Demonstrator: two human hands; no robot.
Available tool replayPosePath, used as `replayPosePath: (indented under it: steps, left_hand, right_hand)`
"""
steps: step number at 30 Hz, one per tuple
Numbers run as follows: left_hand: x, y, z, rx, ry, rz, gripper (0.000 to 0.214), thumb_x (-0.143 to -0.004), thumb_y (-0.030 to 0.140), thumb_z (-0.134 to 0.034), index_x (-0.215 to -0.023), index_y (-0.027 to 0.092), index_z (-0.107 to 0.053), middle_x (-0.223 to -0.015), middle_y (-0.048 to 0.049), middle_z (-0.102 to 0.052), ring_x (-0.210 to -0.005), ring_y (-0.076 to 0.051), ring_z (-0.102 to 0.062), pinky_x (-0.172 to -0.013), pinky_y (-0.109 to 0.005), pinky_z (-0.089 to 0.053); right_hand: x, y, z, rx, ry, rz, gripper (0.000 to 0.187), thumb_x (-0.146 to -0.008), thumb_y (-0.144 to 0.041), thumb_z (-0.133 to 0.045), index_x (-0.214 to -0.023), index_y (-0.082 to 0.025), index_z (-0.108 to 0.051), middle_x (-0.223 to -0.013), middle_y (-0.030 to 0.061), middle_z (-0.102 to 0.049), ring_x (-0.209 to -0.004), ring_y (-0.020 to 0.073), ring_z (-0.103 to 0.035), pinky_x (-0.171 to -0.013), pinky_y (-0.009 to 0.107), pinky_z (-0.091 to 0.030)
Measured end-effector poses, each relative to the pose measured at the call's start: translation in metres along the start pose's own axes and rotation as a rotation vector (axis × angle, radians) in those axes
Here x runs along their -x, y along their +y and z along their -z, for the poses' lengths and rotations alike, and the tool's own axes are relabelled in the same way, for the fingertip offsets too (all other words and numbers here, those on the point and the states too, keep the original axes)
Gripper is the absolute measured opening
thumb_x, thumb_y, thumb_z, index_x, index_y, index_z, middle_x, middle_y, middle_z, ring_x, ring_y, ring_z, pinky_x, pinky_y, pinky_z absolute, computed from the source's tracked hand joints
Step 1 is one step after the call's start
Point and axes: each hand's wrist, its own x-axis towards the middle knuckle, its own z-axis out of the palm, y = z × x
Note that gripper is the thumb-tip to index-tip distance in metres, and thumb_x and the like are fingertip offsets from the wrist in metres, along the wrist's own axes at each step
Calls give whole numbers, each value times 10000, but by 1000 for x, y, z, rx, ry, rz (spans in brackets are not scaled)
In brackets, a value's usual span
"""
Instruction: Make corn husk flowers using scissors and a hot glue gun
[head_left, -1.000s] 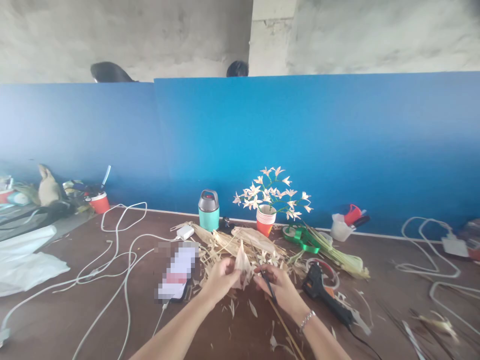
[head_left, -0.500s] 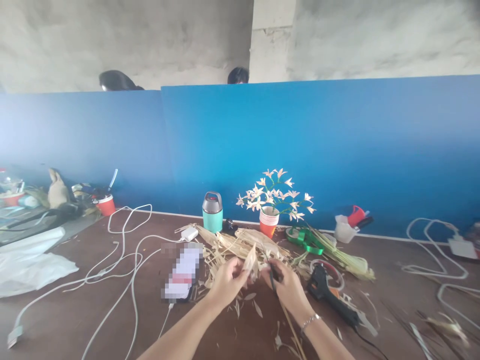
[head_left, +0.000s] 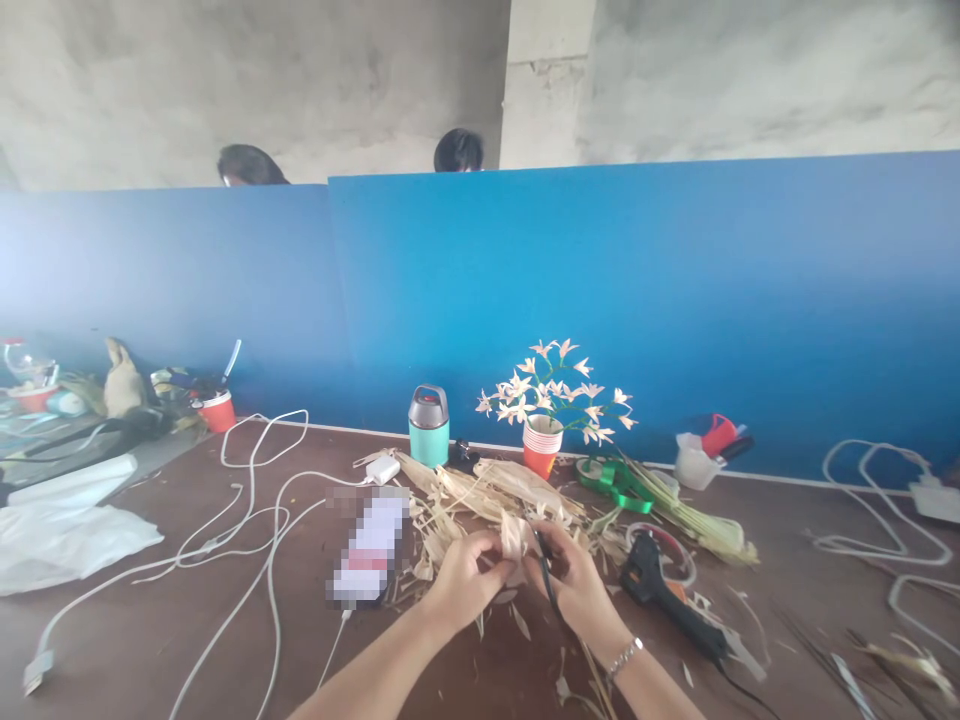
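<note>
My left hand (head_left: 471,578) pinches a pale piece of dried corn husk (head_left: 514,537) between thumb and fingers. Close against it, my right hand (head_left: 571,578) is closed on black-handled scissors (head_left: 548,572); the blades are mostly hidden behind the husk and fingers. Dried husks (head_left: 525,482) lie heaped just beyond both hands. Small cut petal-shaped pieces (head_left: 519,622) are scattered on the table below them. Behind the heap, a stack of red and white paper cups (head_left: 541,447) holds stems of pale husk flowers (head_left: 555,388).
A black glue gun (head_left: 667,605) lies right of my right hand, near green ribbon (head_left: 619,485) and tape. Left are a phone (head_left: 371,550) and white cables (head_left: 274,590). A turquoise flask (head_left: 428,435) stands before the blue partition (head_left: 637,280); two people's heads show above it.
The husk piece has turned in my left hand, from a pointed tip upward to a broader, folded-looking face. My hands have drawn closer together. The view has shifted slightly.
</note>
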Motion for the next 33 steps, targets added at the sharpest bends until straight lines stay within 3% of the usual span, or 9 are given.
replayPosePath:
  steps: [3,7,16,33]
  left_hand:
    - [-1,0,1,-5,42,29,84,-703,207,-643,-734,169,-711,-721,-50,-700,-738,-228,-630,-702,-288,-465]
    - [-2,1,0,114,87,97,104,-699,249,-654,-696,152,-692,-623,-43,-677,-581,-191,-603,-559,-268,-452]
    - [-1,4,-3,315,-10,168,259,-679,389,-708,-767,145,-700,-580,-29,-646,-525,-163,-579,-516,-259,-451]
    - [-2,-2,-2,99,5,196,177,-699,317,-637,-665,145,-667,-563,-8,-591,-502,-135,-494,-490,-240,-361]
  right_hand:
    - [0,3,1,32,0,17,295,-755,-284,-638,-1021,-174,-575,-879,66,-666,-772,209,-611,-728,312,-483]
    - [0,3,1,28,0,35,269,-755,-286,-646,-995,-179,-583,-867,58,-664,-792,213,-613,-741,304,-475]
    - [2,7,-6,-88,-10,-40,359,-713,-346,-698,-1005,-167,-591,-872,85,-674,-805,240,-628,-741,338,-503]
    - [-1,-8,-3,-131,120,-105,409,-621,-416,-726,-925,-175,-596,-791,81,-679,-757,253,-636,-645,331,-520]
